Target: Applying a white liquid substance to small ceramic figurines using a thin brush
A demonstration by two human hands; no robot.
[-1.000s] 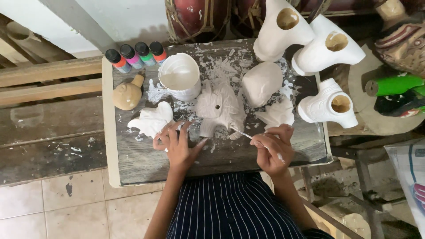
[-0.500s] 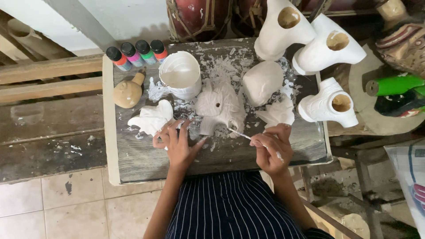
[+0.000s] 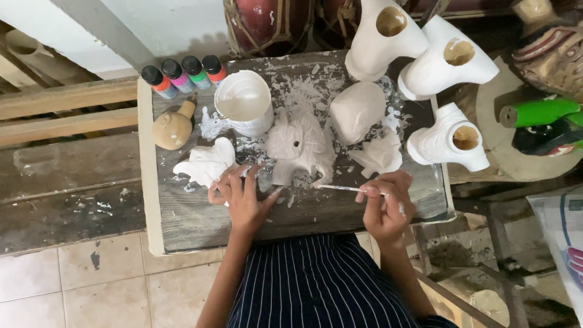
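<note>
A white-painted carved figure (image 3: 300,146) lies in the middle of a paint-spattered wooden board (image 3: 200,225). My right hand (image 3: 388,206) grips a thin paintbrush (image 3: 343,189) whose tip points at the figure's lower right edge. My left hand (image 3: 243,197) rests flat on the board, fingers spread, thumb near the figure's lower left and fingers touching a small white carved piece (image 3: 206,164). A white cup of white paint (image 3: 244,109) stands just behind the figure.
Several paint bottles with coloured bodies (image 3: 182,74) line the board's back left beside an unpainted wooden piece (image 3: 173,127). White carved bodies (image 3: 446,64) and smaller white pieces (image 3: 358,109) crowd the back right. A green cylinder (image 3: 537,112) lies at right.
My right hand has held the brush near the figure's lower right edge with only slight shifts. The left hand has stayed on the board.
</note>
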